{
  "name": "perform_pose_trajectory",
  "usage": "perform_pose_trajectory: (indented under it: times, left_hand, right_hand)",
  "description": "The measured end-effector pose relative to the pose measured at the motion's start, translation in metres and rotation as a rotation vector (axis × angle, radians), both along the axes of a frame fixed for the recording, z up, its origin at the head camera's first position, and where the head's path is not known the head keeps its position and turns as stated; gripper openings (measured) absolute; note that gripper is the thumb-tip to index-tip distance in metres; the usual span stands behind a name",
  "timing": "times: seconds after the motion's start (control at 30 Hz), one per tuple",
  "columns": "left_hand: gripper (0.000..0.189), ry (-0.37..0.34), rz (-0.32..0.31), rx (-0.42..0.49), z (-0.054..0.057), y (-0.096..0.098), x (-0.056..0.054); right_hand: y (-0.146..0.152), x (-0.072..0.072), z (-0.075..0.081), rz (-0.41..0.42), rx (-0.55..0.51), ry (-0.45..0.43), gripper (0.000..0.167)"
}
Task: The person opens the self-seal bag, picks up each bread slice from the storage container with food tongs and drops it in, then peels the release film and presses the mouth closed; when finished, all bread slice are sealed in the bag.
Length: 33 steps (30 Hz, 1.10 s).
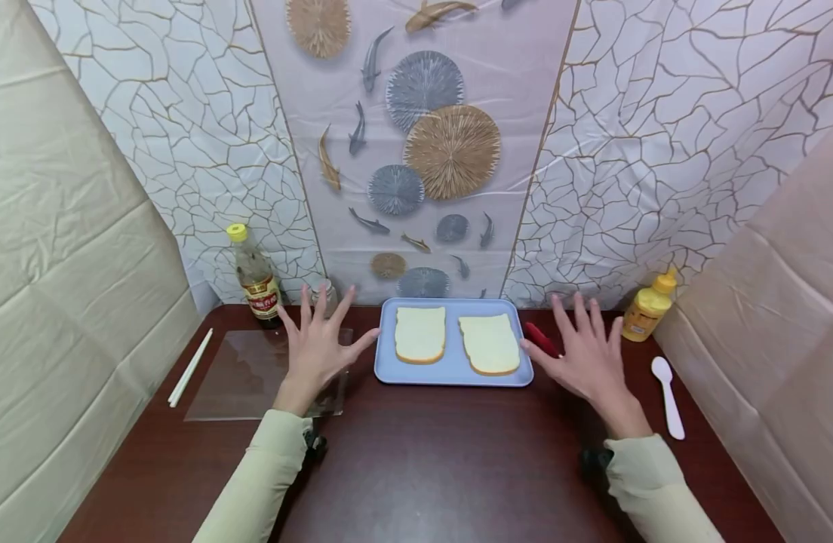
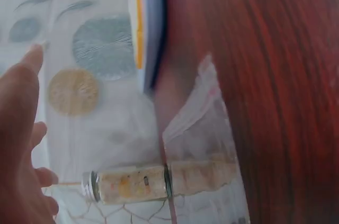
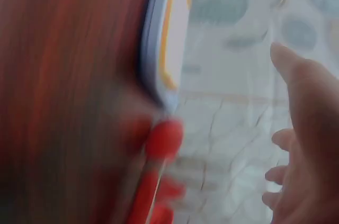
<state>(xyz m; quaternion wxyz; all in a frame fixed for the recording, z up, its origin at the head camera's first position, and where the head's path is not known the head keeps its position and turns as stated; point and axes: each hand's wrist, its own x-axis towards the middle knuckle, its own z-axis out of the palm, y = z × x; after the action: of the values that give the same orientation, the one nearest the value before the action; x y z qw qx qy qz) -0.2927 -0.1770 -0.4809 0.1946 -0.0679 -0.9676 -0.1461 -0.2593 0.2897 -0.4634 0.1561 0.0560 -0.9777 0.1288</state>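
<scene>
I have both hands in front of me, over the desk [image 1: 437, 467]. In my left hand [image 1: 316, 354] and in my right hand [image 1: 589, 358] the fingers are straight and spread well apart. Between them, near the back edge of the desk, lies the blue tray [image 1: 453, 348]. It carries two slices of bread side by side: the left slice [image 1: 420, 334] and the right slice [image 1: 490, 344], which is slightly turned. My left hand is above the clear sheet [image 1: 233, 381]; behind my fingers stands the glass jar [image 2: 132, 184], and farther left the yellow-capped bottle [image 1: 256, 275] and the white chopsticks [image 1: 191, 367]. Beside the tray, the red object [image 1: 540, 338] is partly hidden by my right hand. To the right are the yellow squeeze bottle [image 1: 646, 311] and the white spoon [image 1: 668, 396].
</scene>
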Motion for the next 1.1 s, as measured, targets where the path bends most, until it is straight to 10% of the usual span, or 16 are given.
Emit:
perform_pose_trajectory:
  times: [0.23,0.57,0.8,1.1]
  left_hand:
    - [0.067,-0.035,-0.115,0.146,-0.003,-0.026,0.012]
    - [0.040,-0.169,-0.344,0.184,-0.023,-0.072,0.014]
    - [0.040,-0.298,-0.387,0.143,-0.033,-0.091,0.020]
    - [0.023,-0.327,-0.347,0.204,-0.038,-0.102,0.015]
  right_hand:
    - [-0.088,0.015,-0.009,0.313,-0.144,0.079,0.077]
    - [-0.233,0.014,-0.027,0.725,-0.251,-0.272,0.059]
    - [-0.294,0.014,-0.039,0.733,-0.148,-0.539,0.072]
    - [-0.302,0.011,-0.040,0.765,-0.108,-0.580,0.077]
